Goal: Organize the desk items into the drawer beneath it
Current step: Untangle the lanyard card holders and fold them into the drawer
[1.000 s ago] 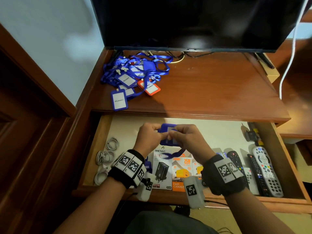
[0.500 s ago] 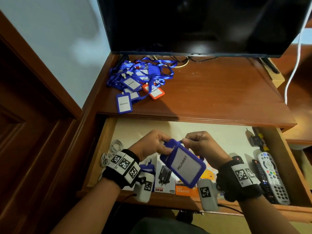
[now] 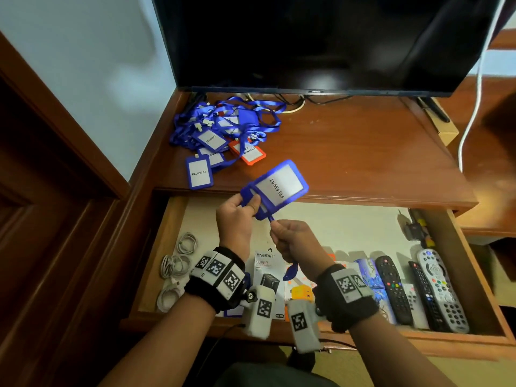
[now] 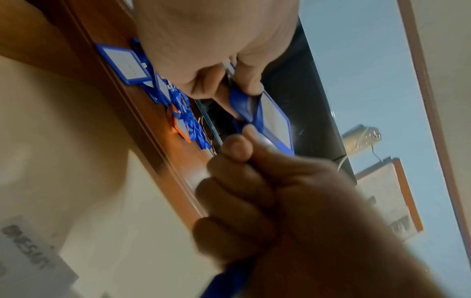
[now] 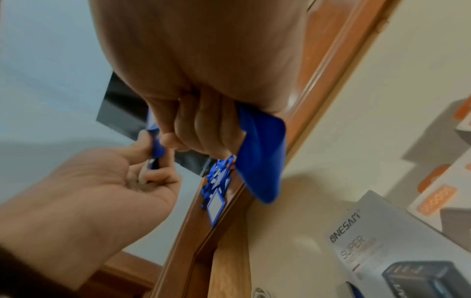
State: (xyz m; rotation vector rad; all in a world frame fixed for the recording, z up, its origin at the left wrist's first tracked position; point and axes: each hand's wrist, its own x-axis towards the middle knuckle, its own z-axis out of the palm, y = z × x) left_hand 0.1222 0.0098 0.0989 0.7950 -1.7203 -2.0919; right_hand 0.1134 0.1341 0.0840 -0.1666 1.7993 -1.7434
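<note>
The left hand (image 3: 236, 219) pinches the lower corner of the blue badge holder (image 3: 276, 188) at frame centre, its grip tight, while the right hand (image 3: 297, 243), fisted just below, grips the badge's lanyard (image 3: 290, 272) above the open drawer (image 3: 349, 224), beneath the tabletop (image 3: 363, 152) edge.

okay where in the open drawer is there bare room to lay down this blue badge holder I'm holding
Bare liner fills the drawer's back half, from the coiled white cables across to the black gadget in the back right corner. The front row is crowded: charger boxes, then remotes.
</note>
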